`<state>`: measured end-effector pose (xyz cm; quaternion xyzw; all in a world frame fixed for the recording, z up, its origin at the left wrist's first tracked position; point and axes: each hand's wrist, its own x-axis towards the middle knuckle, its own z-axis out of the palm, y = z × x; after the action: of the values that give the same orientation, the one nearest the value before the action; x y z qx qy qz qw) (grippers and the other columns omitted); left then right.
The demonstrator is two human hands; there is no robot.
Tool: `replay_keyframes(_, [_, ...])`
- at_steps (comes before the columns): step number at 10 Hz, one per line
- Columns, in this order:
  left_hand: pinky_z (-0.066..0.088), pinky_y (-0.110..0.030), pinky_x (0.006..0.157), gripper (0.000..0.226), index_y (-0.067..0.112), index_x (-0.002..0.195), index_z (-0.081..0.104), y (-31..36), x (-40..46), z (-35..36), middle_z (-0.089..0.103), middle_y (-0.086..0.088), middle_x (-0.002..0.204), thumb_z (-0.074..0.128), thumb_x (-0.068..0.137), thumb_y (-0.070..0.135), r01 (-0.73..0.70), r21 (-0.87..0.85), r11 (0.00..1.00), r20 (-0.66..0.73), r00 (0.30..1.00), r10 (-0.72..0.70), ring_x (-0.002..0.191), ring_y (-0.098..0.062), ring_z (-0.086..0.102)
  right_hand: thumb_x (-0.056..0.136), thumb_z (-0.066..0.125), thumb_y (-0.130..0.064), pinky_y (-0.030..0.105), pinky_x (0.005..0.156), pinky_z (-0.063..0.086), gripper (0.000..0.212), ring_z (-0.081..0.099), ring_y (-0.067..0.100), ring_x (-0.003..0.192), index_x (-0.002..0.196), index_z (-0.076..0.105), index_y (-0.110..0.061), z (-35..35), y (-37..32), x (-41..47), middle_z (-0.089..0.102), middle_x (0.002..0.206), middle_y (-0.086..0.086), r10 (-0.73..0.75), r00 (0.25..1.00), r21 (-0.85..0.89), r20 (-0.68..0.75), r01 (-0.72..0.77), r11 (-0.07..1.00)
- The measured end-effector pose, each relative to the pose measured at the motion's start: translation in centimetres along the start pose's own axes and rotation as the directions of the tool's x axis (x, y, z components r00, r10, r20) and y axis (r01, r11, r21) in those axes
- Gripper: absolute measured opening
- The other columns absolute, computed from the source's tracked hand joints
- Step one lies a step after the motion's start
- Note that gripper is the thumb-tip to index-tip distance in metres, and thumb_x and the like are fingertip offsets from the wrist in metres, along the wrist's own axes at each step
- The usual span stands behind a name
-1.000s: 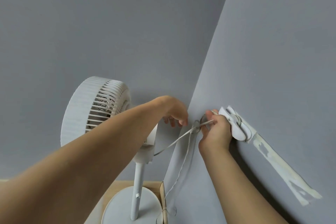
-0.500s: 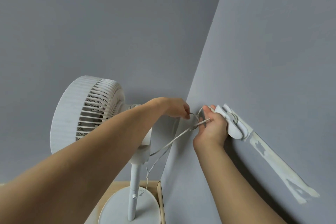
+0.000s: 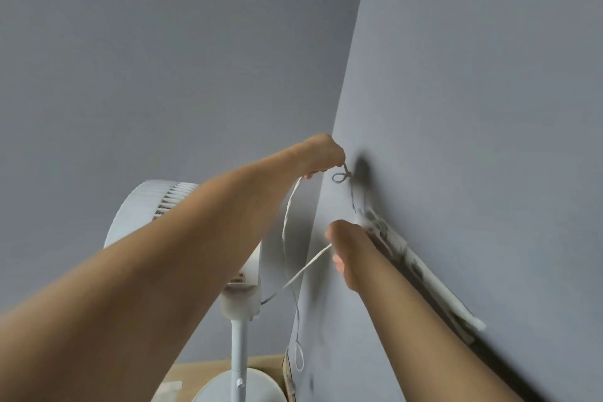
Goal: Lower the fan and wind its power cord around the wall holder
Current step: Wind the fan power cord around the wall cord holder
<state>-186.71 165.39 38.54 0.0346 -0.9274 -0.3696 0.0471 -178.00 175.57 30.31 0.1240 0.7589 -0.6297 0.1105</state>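
A white pedestal fan [image 3: 153,206] stands in the corner on its round base [image 3: 248,385], its head partly hidden behind my left forearm. Its thin white power cord [image 3: 287,225] runs up from the fan's neck. My left hand [image 3: 321,153] pinches the cord high up, where a small loop [image 3: 339,177] hangs by the right wall. My right hand [image 3: 347,254] grips a lower stretch of cord that slants down toward the fan. The white wall holder [image 3: 360,217] is mostly hidden behind my right hand, and the view is blurred there.
Two grey walls meet in a corner just behind the fan. A strip of white tape [image 3: 434,284] runs down the right wall from the holder. A wooden surface [image 3: 202,369] lies under the fan base, and slack cord [image 3: 298,356] dangles by the wall.
My left hand has lifted the cord up and to the right, toward the wall. My right hand has dropped below the holder, still on the cord. The view has shifted and blurred.
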Motion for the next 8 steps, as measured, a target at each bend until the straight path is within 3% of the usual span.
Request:
replay_keyframes(1, [0.026, -0.024, 0.051, 0.011, 0.007, 0.078, 0.048, 2.1, -0.9, -1.4, 0.039, -0.008, 0.064, 0.052, 0.087, 0.012, -0.017, 0.034, 0.999, -0.016, 1.000, 0.017, 0.052, -0.023, 0.031, 0.091, 0.036, -0.007, 0.022, 0.042, 0.026, 0.025, 0.031, 0.015, 0.047, 0.067, 0.037, -0.011, -1.0, -0.7, -1.1, 0.035, 0.059, 0.006, 0.002, 0.999, -0.176, 0.051, 0.007, 0.984])
replay_keyframes(2, [0.026, -0.024, 0.050, 0.008, 0.006, 0.084, 0.049, 4.1, -1.6, -2.7, 0.038, -0.009, 0.063, 0.052, 0.086, 0.012, -0.049, 0.064, 0.997, -0.033, 0.998, 0.051, 0.051, -0.024, 0.032, 0.089, 0.041, -0.007, 0.027, 0.057, 0.048, 0.024, 0.049, 0.021, 0.059, 0.065, 0.042, -0.013, -1.5, -2.0, -1.6, 0.048, 0.066, 0.009, -0.214, 0.976, -0.291, 0.046, 0.218, 0.932])
replay_keyframes(3, [0.026, -0.022, 0.048, 0.009, 0.010, 0.078, 0.045, 5.8, -2.1, -4.2, 0.035, -0.007, 0.064, 0.049, 0.086, 0.011, -0.047, 0.112, 0.993, -0.120, 0.991, 0.061, 0.052, -0.024, 0.031, 0.079, 0.042, -0.002, 0.027, 0.056, 0.045, 0.018, 0.048, 0.030, 0.062, 0.063, 0.043, -0.009, -2.6, -4.0, -2.0, 0.053, 0.069, 0.009, -0.543, 0.823, -0.387, -0.165, 0.452, 0.804])
replay_keyframes(4, [0.038, -0.027, 0.058, 0.019, 0.016, 0.071, 0.046, 6.7, -1.9, -6.3, 0.046, -0.005, 0.078, 0.047, 0.089, 0.015, -0.107, 0.110, 0.988, -0.215, 0.968, 0.128, 0.065, -0.025, 0.043, 0.078, 0.041, 0.005, 0.026, 0.058, 0.037, 0.014, 0.046, 0.029, 0.070, 0.077, 0.048, -0.007, -3.5, -5.4, -1.0, 0.057, 0.081, 0.012, -0.651, 0.734, -0.503, -0.194, 0.495, 0.709])
replay_keyframes(5, [0.038, -0.025, 0.063, 0.014, 0.011, 0.092, 0.060, 7.2, -1.9, -7.8, 0.052, -0.003, 0.082, 0.050, 0.084, 0.017, -0.110, 0.121, 0.987, -0.304, 0.942, 0.142, 0.069, -0.022, 0.047, 0.086, 0.042, 0.009, 0.031, 0.078, 0.038, 0.024, 0.052, 0.025, 0.093, 0.095, 0.058, -0.005, -3.4, -6.3, -0.3, 0.055, 0.081, 0.011, -0.684, 0.725, -0.832, 0.076, 0.424, 0.357])
replay_keyframes(6, [0.032, -0.024, 0.052, 0.014, 0.013, 0.087, 0.061, 7.3, -1.9, -8.7, 0.051, 0.000, 0.070, 0.052, 0.078, 0.019, -0.116, 0.211, 0.971, -0.324, 0.929, 0.181, 0.060, -0.020, 0.047, 0.091, 0.043, -0.002, 0.022, 0.062, 0.041, 0.014, 0.053, 0.015, 0.076, 0.091, 0.056, -0.007, -3.1, -8.4, 1.8, 0.045, 0.070, 0.005, -0.551, 0.834, -0.625, -0.013, 0.423, 0.656])
replay_keyframes(7, [0.031, -0.025, 0.052, 0.007, 0.016, 0.075, 0.055, 7.5, -2.5, -9.9, 0.051, 0.001, 0.067, 0.052, 0.076, 0.022, -0.117, 0.337, 0.934, -0.331, 0.914, 0.234, 0.060, -0.021, 0.048, 0.091, 0.046, -0.007, 0.029, 0.071, 0.051, 0.025, 0.060, 0.025, 0.086, 0.107, 0.063, 0.001, -3.1, -9.5, 3.1, 0.066, 0.104, 0.017, -0.615, 0.783, -0.779, 0.099, 0.445, 0.442])
replay_keyframes(8, [0.035, -0.025, 0.056, 0.012, 0.015, 0.080, 0.059, 7.4, -3.4, -10.9, 0.052, -0.002, 0.070, 0.056, 0.078, 0.026, -0.128, 0.370, 0.920, -0.285, 0.927, 0.243, 0.062, -0.023, 0.049, 0.091, 0.046, -0.001, 0.024, 0.071, 0.036, 0.027, 0.054, 0.024, 0.110, 0.108, 0.065, -0.008, -2.8, -9.9, 2.2, 0.063, 0.117, 0.006, -0.617, 0.771, -0.905, 0.159, 0.363, 0.221])
